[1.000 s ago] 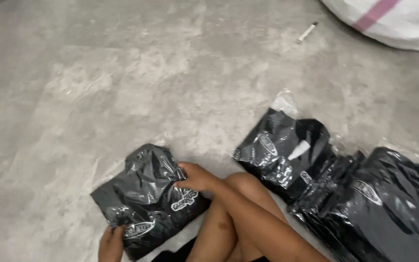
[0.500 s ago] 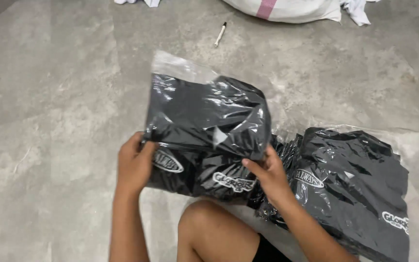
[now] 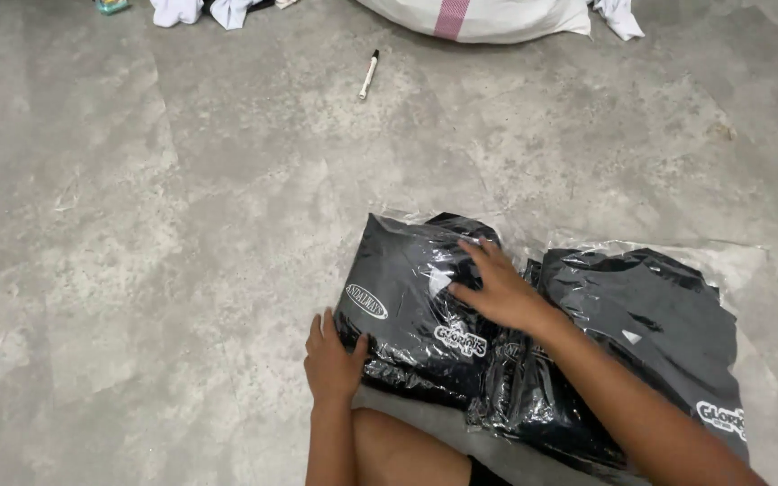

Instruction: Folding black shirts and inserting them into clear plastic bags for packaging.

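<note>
A black folded garment in a clear plastic bag (image 3: 402, 297) lies flat on the grey concrete floor (image 3: 182, 225). My right hand (image 3: 495, 288) rests palm down on top of it, fingers spread. At the bag's near left edge my left hand (image 3: 330, 360) touches it with fingers together. To the right lies a second bagged black garment (image 3: 641, 333), partly under my right forearm and overlapped by the first bag. My bare knee (image 3: 398, 450) shows just below the bags.
A white marker pen (image 3: 369, 74) lies on the floor farther away. A large white sack with a pink stripe (image 3: 470, 16) sits at the top edge. White cloth pieces (image 3: 200, 11) lie at the top left and top right.
The bag was held up in both hands half a second ago; now it lies flat on the floor beside the other bag, with my right hand pressed on top.
</note>
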